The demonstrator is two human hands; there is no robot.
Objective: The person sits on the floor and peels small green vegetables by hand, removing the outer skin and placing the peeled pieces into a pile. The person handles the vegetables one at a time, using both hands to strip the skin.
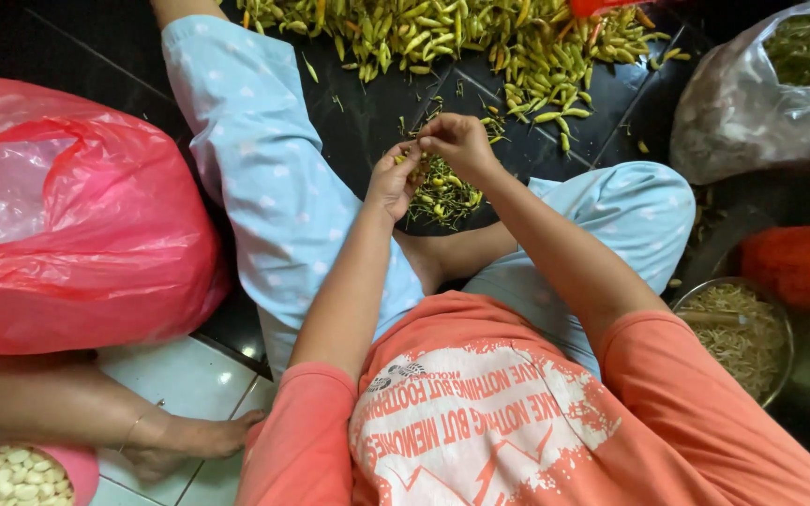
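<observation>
Just beside left hand (392, 180): red bag (67, 215)

Green and yellow chillies (480, 37) on black floor (367, 112), pale blue white-dotted trousers (264, 169), red plastic bag (77, 225).

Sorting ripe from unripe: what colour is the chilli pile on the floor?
Mostly green chillies, with some yellow and orange; the head view shows it.
</observation>
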